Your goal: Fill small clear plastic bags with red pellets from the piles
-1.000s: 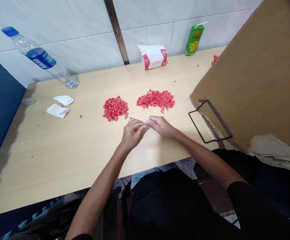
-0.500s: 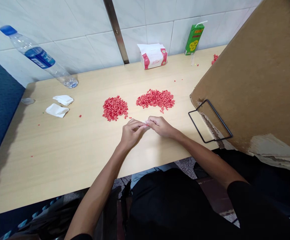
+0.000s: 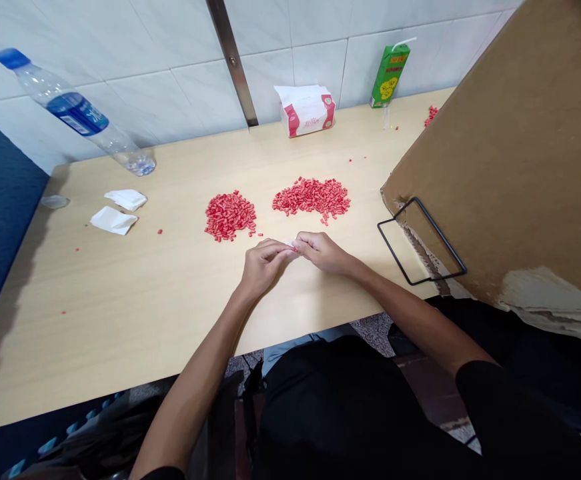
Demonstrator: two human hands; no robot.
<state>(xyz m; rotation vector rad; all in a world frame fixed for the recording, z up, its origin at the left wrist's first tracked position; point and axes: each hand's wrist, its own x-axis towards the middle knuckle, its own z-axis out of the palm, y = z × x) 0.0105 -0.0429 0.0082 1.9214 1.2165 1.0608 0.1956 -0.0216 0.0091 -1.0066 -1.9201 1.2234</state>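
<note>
My left hand (image 3: 263,265) and my right hand (image 3: 323,252) meet fingertip to fingertip over the light wooden table (image 3: 135,300), both pinched closed on a tiny white and red piece too small to name. Just beyond them lie two heaps of small red pieces: a left heap (image 3: 230,215) and a wider right heap (image 3: 313,197). Neither hand touches the heaps.
A tilted water bottle (image 3: 73,111), two crumpled white tissues (image 3: 119,210), a tissue pack (image 3: 306,110) and a green drink carton (image 3: 388,72) stand toward the tiled wall. A large cardboard sheet (image 3: 515,153) with a black wire frame (image 3: 420,240) rises at the right. Stray red pieces dot the table.
</note>
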